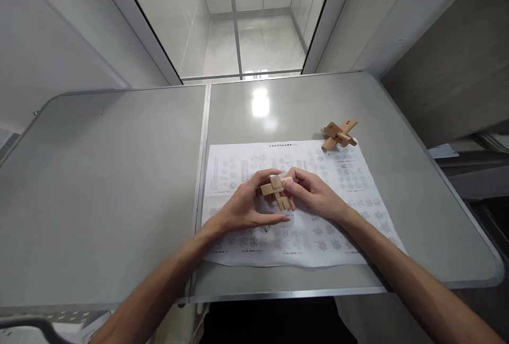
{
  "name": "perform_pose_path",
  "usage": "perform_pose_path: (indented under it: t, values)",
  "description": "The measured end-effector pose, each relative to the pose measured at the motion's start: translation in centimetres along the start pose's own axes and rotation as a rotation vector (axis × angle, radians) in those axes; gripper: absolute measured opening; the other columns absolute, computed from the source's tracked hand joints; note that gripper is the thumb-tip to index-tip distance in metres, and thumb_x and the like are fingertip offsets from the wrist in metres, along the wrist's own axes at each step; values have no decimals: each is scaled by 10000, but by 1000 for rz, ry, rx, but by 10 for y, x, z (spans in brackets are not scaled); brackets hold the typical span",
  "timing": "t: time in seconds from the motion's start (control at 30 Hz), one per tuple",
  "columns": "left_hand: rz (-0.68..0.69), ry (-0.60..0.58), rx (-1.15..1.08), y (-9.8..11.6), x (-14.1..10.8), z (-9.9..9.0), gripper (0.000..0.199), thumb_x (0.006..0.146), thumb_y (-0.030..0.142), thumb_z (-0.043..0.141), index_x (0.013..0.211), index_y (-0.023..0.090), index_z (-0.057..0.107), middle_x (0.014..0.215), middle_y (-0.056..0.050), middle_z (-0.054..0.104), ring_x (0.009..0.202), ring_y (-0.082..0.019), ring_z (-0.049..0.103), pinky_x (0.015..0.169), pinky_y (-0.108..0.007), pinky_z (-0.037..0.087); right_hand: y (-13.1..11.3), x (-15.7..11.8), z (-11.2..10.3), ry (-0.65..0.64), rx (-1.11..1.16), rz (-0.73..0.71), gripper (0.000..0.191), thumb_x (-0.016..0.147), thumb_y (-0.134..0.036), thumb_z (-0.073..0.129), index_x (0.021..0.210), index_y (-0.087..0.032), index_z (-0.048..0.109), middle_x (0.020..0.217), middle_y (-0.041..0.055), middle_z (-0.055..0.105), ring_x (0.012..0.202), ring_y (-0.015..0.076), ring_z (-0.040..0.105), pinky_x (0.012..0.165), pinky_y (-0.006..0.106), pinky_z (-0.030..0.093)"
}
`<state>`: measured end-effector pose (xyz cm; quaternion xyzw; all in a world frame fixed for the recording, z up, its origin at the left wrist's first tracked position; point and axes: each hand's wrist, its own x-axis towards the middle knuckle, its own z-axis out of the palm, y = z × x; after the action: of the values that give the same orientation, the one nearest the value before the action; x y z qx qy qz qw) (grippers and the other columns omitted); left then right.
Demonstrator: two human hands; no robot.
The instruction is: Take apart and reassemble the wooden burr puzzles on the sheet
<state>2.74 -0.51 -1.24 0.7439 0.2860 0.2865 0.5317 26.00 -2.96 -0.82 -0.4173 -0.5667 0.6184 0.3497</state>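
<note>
A pale wooden burr puzzle [281, 202], made of crossed notched bars, is held above a printed sheet [254, 259]. My right hand [316, 193] pinches its right side, with the thumb on a bar and the fingers partly hidden behind. My left hand [248, 201] curves around the left side: the index finger lies along the top, the thumb stretches out below, apart from the bars. Other left fingers are mostly hidden behind the puzzle. Small dark marks show on some bar ends.
A darker brown wooden puzzle [339, 135] of crossed pieces, one marked "2", rests at the sheet's far right corner. The grey folding table [119, 185] has a metal seam left of the sheet. A glass panel [262, 36] stands beyond the far edge.
</note>
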Motion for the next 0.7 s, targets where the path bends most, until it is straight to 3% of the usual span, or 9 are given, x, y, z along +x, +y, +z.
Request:
perform_pose_path:
  t: [0.33, 0.7]
  values:
    - [-60, 24, 26, 11, 4, -6, 537, 854, 490, 858, 1263, 204, 658, 1132, -89, 781, 993, -258, 745, 875, -365, 579, 1, -1, 2, -30, -43, -41, 485, 1087, -667, 520, 852, -244, 543, 682, 1, 677, 638, 185, 644, 683, 342, 551]
    - [-102, 21, 82, 10, 3, -6, 520, 845, 552, 833, 1184, 196, 664, 1014, -62, 760, 883, -229, 708, 796, -340, 553, 14, -4, 6, 126, -493, -222, 467, 1116, -617, 444, 849, -241, 523, 715, 1, 577, 601, 171, 501, 598, 318, 414]
